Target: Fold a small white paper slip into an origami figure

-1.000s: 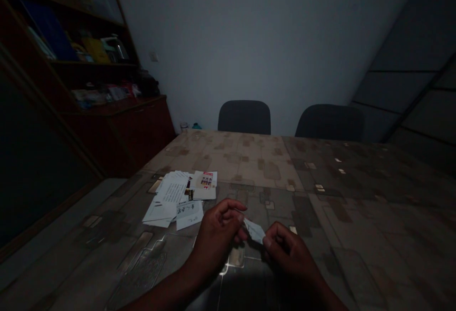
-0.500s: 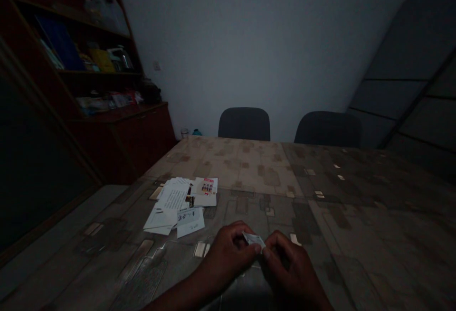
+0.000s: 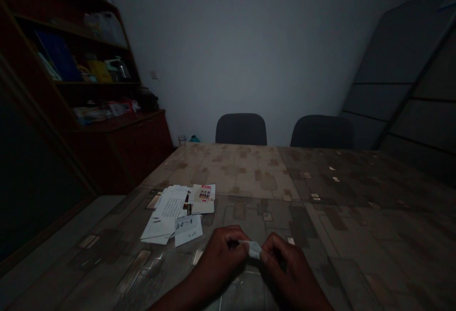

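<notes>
A small folded piece of white paper [image 3: 254, 249] is pinched between my two hands, just above the table near its front edge. My left hand [image 3: 226, 256] is closed on the paper's left side, with thumb and fingertips together. From the other side my right hand [image 3: 285, 261] grips the right corner between thumb and curled fingers. Part of the paper is hidden by the fingers. Left of my hands lies a loose pile of white cards and papers [image 3: 171, 204], some printed with text and one with a small coloured picture.
The table [image 3: 245, 173] wears a patterned brown cover. Two dark chairs [image 3: 241, 129] [image 3: 320, 131] stand behind it against the wall. A dark red shelf cabinet [image 3: 137, 135] with assorted goods is at the left. A teal-topped container [image 3: 194, 138] shows past the far left table edge.
My left thumb has drawn back to the left along the paper, and more of its face shows between the hands. The whole view has tilted slightly upward.
</notes>
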Available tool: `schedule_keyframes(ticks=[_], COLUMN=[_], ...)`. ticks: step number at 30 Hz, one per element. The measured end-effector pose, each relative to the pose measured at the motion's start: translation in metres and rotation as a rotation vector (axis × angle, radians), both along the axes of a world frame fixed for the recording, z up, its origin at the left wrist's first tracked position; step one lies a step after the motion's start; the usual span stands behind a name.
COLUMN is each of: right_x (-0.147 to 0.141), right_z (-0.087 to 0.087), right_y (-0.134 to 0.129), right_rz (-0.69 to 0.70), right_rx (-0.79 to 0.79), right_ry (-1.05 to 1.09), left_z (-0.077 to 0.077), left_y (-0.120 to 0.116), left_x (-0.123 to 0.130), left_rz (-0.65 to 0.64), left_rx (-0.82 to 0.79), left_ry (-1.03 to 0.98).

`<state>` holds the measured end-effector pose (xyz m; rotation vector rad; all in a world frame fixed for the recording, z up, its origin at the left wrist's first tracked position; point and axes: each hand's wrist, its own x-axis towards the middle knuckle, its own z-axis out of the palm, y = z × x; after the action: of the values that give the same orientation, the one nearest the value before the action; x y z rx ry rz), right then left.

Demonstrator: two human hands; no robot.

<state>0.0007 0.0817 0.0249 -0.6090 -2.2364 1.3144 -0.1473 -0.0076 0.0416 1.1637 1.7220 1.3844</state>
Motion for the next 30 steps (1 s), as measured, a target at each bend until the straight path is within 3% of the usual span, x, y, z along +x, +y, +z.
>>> schedule_keyframes(ticks=[6,12,16,20,25,30], right_x=[0.001,0.001,0.0,-0.001,-0.005,-0.007], right_z=[-0.003,0.001,0.005,-0.003,-0.021,-0.028], right_y=[0.006,0.011,0.005,-0.001,-0.002,0.002], right_rz=[-0.047,-0.048,0.119,0.224,0.286,0.174], right_rx=[-0.154,-0.618,-0.962,-1.127,-1.113,-0.757], right_ry=[0.003,0.166,0.197,0.185,0.148,0.143], left_z=[0.002,0.015,0.007,-0.006,-0.007,-0.009], left_y=[0.003,0.004,0.001,-0.001,0.0,0.003], left_x=[-0.012,-0.042,-0.032,-0.015,-0.009,-0.008], left_rz=[0.031,0.257,0.051,-0.159,-0.262,-0.104], left_rx=[-0.015,0.044,0.087,0.106,0.193,0.098], left_ry=[-0.132,-0.175,-0.349,-0.488,-0.464,-0.508])
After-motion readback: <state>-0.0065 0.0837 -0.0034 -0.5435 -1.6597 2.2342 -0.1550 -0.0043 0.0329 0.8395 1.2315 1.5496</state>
